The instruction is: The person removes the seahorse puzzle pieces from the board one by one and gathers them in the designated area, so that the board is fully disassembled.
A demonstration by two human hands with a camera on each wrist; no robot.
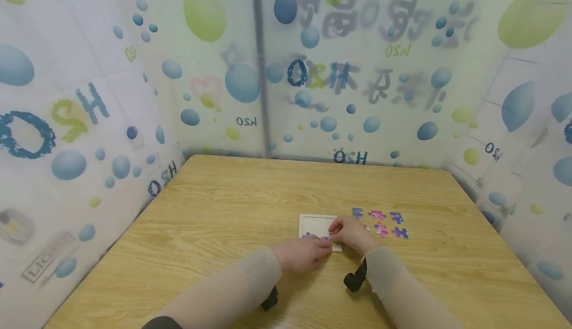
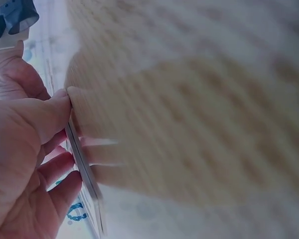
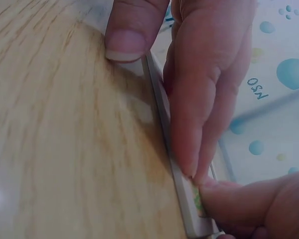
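My left hand (image 1: 301,255) lies over the near edge of a small white puzzle tray (image 1: 318,221), its fingers fairly straight on colourful jigsaw pieces along the bottom row. In the right wrist view, the left thumb (image 3: 127,42) is on the wood just outside the tray. My right hand (image 1: 350,232) reaches in from the right, thumb and bent index finger pinching at a jigsaw piece by the left fingertips. A green bit of jigsaw piece (image 3: 198,199) shows in the tray's near corner beside the right thumb. Most of the pieces under the hands are hidden.
Right of the tray, several loose jigsaw pieces lie in rows, among them a pink piece (image 1: 377,215) and a purple piece (image 1: 400,232). The wooden table (image 1: 223,195) is enclosed by printed curtains (image 1: 214,71) on the sides and back.
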